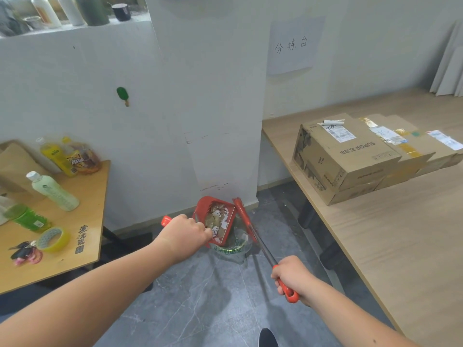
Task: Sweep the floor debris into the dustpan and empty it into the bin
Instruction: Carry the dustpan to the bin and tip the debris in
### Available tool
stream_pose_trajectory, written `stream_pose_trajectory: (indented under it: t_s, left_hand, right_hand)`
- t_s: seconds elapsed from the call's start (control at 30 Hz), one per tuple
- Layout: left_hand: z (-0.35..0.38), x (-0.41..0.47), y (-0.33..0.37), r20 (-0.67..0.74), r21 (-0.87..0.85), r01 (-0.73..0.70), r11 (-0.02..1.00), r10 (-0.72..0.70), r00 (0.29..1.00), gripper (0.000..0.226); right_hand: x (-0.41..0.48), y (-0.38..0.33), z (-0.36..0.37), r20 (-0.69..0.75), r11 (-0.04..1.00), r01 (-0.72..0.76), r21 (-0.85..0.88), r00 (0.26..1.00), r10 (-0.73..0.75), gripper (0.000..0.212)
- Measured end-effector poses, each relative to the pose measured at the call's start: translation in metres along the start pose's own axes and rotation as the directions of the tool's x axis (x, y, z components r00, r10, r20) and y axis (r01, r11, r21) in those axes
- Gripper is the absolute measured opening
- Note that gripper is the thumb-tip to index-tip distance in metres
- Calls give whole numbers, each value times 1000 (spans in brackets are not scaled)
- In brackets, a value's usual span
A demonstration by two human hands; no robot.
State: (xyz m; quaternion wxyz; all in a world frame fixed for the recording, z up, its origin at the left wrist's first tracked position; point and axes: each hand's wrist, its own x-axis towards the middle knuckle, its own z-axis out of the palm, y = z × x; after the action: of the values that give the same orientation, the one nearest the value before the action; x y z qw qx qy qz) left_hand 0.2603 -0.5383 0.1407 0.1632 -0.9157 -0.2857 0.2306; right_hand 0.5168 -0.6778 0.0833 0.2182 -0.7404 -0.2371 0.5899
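My left hand [184, 234] grips the handle of a red dustpan [203, 206], which is tilted over a small bin [229, 250] lined with a clear bag at the foot of the white pillar. Brown and white scraps [217, 220] lie inside the pan. My right hand [292, 278] holds the red grip of a broom [250, 227]; its shaft runs up and left, and its red head is raised beside the dustpan above the bin's right edge.
A wooden table [82, 246] at the left carries drink bottles, a tape roll [53, 239] and keys. A long wooden table [390, 246] at the right holds cardboard boxes [350, 156]. Grey tiled floor [200, 301] lies between them; a dark shoe tip [267, 338] shows at the bottom.
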Motion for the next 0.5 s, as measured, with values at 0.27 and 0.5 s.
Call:
stream_pose_trajectory:
  t_s: [0.27,0.5]
  left_hand:
    - [-8,7,13,-17,28,-69,997,69,997,32]
    - [-5,4,23,-12,46,-120,992,121,993,29]
  right_hand:
    - [1,0,0,-17,1000,-4,4,1000,4,16]
    - [-1,1,1,-18,1000,14,13,1000,-14,16]
